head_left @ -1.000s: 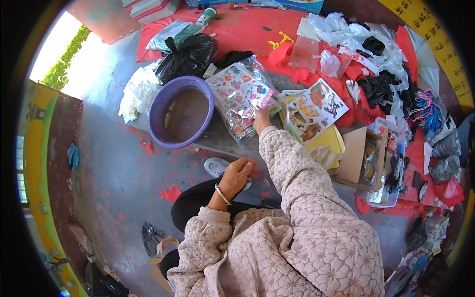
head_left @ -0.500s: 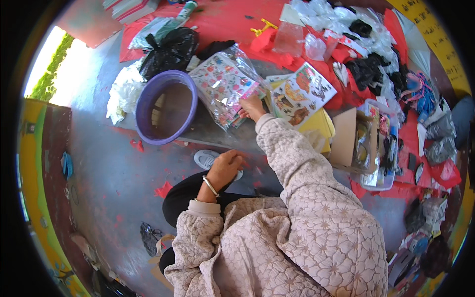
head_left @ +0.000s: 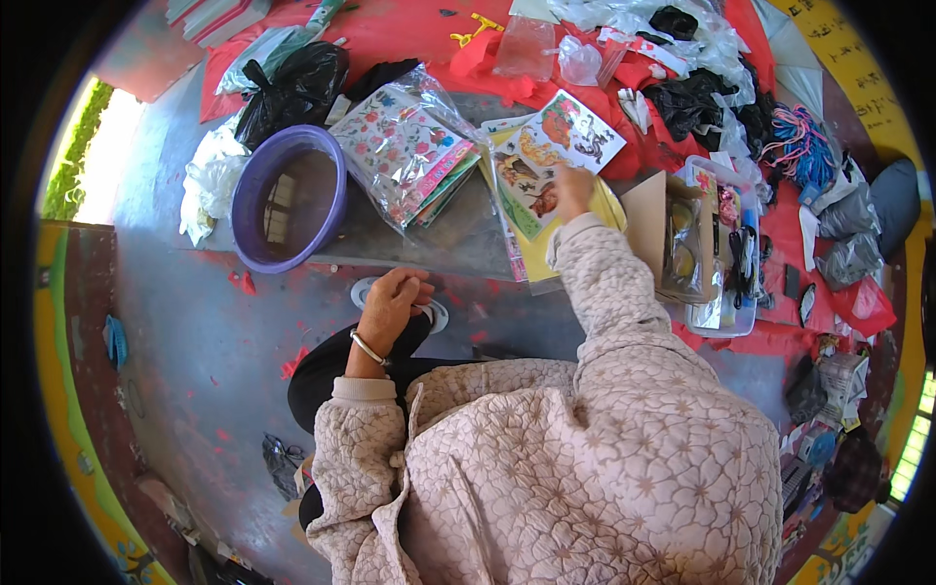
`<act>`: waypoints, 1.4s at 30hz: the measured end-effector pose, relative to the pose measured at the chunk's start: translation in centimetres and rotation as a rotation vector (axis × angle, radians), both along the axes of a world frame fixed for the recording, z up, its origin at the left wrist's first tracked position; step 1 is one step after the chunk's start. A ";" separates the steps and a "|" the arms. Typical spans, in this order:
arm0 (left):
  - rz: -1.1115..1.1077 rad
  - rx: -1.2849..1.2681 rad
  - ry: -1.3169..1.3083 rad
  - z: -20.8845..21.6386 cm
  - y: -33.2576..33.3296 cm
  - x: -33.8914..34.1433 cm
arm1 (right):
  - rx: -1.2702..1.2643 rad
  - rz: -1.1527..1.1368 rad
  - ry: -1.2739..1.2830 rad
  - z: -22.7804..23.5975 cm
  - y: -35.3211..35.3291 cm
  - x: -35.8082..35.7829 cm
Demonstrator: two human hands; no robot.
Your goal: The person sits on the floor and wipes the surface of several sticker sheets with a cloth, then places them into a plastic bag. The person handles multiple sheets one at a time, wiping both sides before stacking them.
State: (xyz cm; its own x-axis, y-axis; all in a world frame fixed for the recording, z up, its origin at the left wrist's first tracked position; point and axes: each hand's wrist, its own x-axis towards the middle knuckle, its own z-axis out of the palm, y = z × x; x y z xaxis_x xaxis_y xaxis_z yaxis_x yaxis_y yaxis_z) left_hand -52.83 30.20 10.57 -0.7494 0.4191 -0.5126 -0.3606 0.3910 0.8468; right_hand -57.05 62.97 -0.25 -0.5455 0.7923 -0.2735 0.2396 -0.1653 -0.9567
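My right hand (head_left: 573, 191) is closed at the lower right edge of a white sheet printed with coloured animal pictures (head_left: 539, 146). Its fingertips are partly hidden. Beneath that sheet lie yellow sheets or folders (head_left: 546, 261), some in clear plastic. To the left, a clear plastic bag (head_left: 395, 146) holds flower-patterned sheets and other coloured ones. Over my bent knee hovers my left hand (head_left: 390, 307), a pale bangle on its wrist. Its fingers are loosely bent and slightly apart, with nothing visible in them.
A purple basin (head_left: 338, 210) with water stands left of the plastic bag. Behind it are a black plastic bag (head_left: 292, 93) and a white bag (head_left: 210, 180). On the right are an open cardboard box (head_left: 648, 219) and a clear plastic bin (head_left: 731, 322). Red cloth (head_left: 419, 49) lies at the back.
My right hand has left the clear bag of flowered sheets and moved right onto the animal-picture sheet. My left hand stays over the knee. The whole view has shifted slightly.
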 end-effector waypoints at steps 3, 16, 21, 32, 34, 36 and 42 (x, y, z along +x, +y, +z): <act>-0.011 -0.018 0.004 0.8 0.5 0.0 | 0.123 -0.136 -0.178 -4.0 7.6 1.0; -0.001 -0.052 -0.046 -0.5 0.6 -0.5 | 0.337 -0.190 -0.185 -3.1 10.2 -2.6; 0.132 0.061 -0.133 0.7 0.9 -0.5 | 0.340 -0.017 0.468 6.5 7.6 -3.2; 0.341 0.315 -0.004 2.4 -0.3 -0.7 | -0.565 0.518 0.511 18.8 3.2 -1.7; 0.322 0.454 -0.035 2.9 -1.0 -0.7 | -0.747 0.720 0.451 20.0 0.0 -1.1; 0.272 0.627 -0.049 3.6 -1.6 -0.7 | -0.824 0.724 0.396 20.9 -3.5 -0.8; 0.160 0.871 -0.035 7.5 -2.0 0.8 | -0.933 0.978 0.326 20.9 -10.3 -2.1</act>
State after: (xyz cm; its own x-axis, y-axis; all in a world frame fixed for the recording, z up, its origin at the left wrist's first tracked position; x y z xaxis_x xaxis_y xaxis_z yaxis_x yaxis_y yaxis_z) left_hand -52.03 28.19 18.07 -0.8222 0.5629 -0.0843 -0.3872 -0.4446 0.8077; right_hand -59.15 52.69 20.65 -0.9069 -0.3470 -0.2391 0.4175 -0.6631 -0.6213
